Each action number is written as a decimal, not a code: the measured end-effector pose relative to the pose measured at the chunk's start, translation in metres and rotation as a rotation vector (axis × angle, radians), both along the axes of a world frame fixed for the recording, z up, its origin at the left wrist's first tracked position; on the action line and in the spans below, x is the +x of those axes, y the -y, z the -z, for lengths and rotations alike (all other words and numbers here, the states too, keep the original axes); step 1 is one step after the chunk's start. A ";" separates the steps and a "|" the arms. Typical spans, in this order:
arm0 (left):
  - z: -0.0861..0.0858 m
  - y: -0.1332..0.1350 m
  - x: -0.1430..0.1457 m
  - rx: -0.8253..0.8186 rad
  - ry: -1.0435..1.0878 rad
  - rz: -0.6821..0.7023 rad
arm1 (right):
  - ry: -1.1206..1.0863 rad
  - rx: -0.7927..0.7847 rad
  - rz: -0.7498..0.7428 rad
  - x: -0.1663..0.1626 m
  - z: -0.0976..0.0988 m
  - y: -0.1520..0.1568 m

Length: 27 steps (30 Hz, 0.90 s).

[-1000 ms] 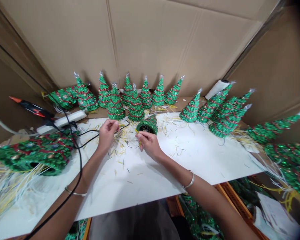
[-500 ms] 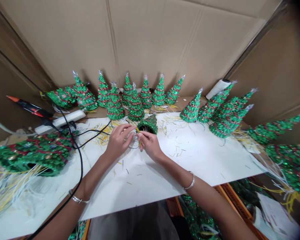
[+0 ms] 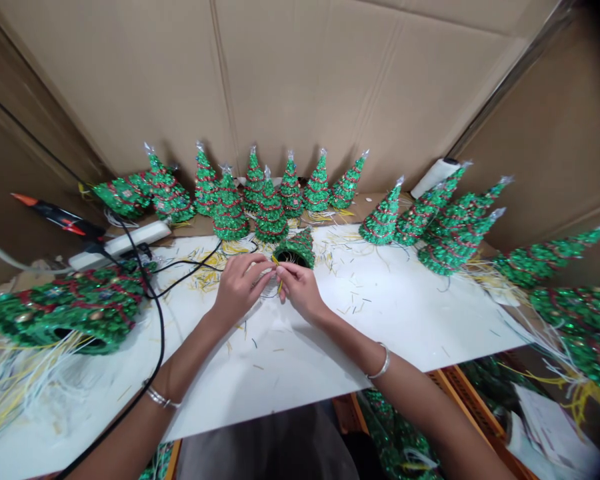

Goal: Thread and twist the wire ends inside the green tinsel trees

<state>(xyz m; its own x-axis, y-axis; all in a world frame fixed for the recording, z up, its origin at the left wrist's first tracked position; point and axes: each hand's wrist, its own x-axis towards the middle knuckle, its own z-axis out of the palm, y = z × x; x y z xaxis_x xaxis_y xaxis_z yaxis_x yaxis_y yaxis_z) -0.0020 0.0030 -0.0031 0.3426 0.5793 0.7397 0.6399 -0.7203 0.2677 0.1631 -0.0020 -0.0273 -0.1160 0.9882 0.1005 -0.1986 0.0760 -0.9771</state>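
Observation:
My left hand (image 3: 240, 287) and my right hand (image 3: 299, 288) meet fingertip to fingertip over the white tabletop (image 3: 380, 313). Both pinch thin yellow wires (image 3: 279, 283) that come out of the open base of a small green sequinned tree (image 3: 296, 248) lying on its side just behind them. The fingers of both hands are closed. A bangle sits on each wrist.
Rows of upright green trees (image 3: 270, 200) line the back edge, and more lie at the right (image 3: 455, 233) and left (image 3: 70, 307). A black cable (image 3: 157, 320) crosses the left side. A white power strip (image 3: 125, 243) and a glue gun (image 3: 55, 215) sit at far left. Wire offcuts litter the top.
My left hand moved right from the black cable to join the right hand at the wires. The right hand has stayed in place.

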 end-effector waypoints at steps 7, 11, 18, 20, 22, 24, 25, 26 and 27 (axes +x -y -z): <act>-0.006 -0.003 0.001 -0.160 0.171 -0.008 | 0.122 0.027 -0.028 0.001 -0.004 0.003; -0.011 -0.007 -0.002 -0.307 0.300 0.043 | 0.173 0.050 -0.038 0.002 -0.004 0.002; -0.018 -0.028 -0.039 -0.370 0.742 -0.132 | 0.147 -0.007 -0.022 0.008 0.003 0.001; -0.016 -0.030 -0.044 -0.356 0.688 -0.171 | 0.136 -0.015 -0.023 0.009 0.006 0.001; -0.012 -0.027 -0.041 -0.402 0.556 -0.138 | 0.141 -0.008 -0.024 0.008 0.006 0.000; -0.009 -0.022 -0.032 -0.420 0.439 -0.066 | 0.175 0.010 -0.026 0.007 0.005 0.000; -0.008 -0.020 -0.027 -0.422 0.382 -0.007 | 0.199 0.018 -0.026 0.006 0.004 0.001; -0.008 -0.017 -0.022 -0.417 0.320 0.050 | 0.224 0.027 -0.027 0.006 0.003 0.001; -0.008 -0.015 -0.019 -0.397 0.258 0.088 | 0.247 0.035 -0.029 0.005 0.001 0.002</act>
